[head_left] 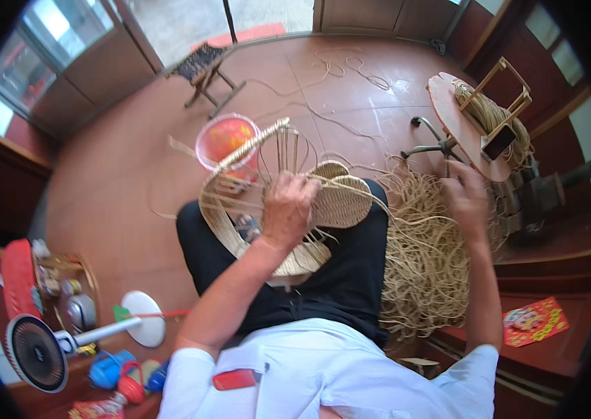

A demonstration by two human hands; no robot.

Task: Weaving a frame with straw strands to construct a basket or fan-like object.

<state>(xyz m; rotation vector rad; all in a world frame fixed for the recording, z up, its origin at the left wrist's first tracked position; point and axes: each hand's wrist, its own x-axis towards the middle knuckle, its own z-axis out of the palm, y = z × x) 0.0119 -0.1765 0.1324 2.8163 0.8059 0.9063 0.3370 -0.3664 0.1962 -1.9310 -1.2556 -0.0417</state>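
Observation:
A straw-coloured woven piece (224,227) rests between my knees, with a curved braided band and loose strands standing up from it. Two rounded woven flaps (343,202) sit at its right side. My left hand (290,206) is closed on the strands in the middle of the piece; its fingertips are partly hidden. Out to the right, my right hand (464,190) is raised with bent, closed fingers, and what is in them is too small to make out. Below it lies a big tangled heap of straw cord (424,269), beside my right leg.
Ahead stand a pink-rimmed bucket (206,162) and a folding stool (201,64). At the right, a round board (442,94) on a wheeled base carries coiled cord (480,112) and a phone (498,143). A fan (37,353) is lower left. Loose cord trails over the tiles.

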